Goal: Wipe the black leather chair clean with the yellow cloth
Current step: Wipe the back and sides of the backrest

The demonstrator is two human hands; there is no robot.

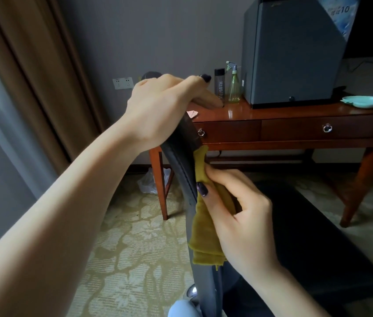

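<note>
While the black leather chair [182,163] is seen edge-on at mid-frame, the top of its backrest is gripped by the left hand [160,106], with the fingers curled over the upper edge. The yellow cloth [203,232] is held in the right hand [238,207], pinched between the thumb and curled fingers. The cloth is pressed against the side edge of the backrest, below the left hand. The right thumb is laid on the cloth just beside the stitched seam. The cloth is folded: its upper tip sticks out above the fingers and touches the backrest, and its lower end hangs free below the hand. The chair seat [306,236] is seen as a dark slab at lower right, beyond the right forearm.

Background, well apart from the hands:
- A wooden desk [295,120] with two ring-pull drawers is set against the wall.
- A dark bottle [219,84] and a green spray bottle [234,85] are stood upright just beside each other on it.
- A grey box [290,53] is placed to their right, with a teal dish [363,102] near the desk's far end.
- A wall socket [123,82] is seen left of the left hand, with a brown curtain [32,65] at far left.
- A clear plastic bag [151,181] is seen on the patterned carpet [135,236] by the desk leg.
</note>
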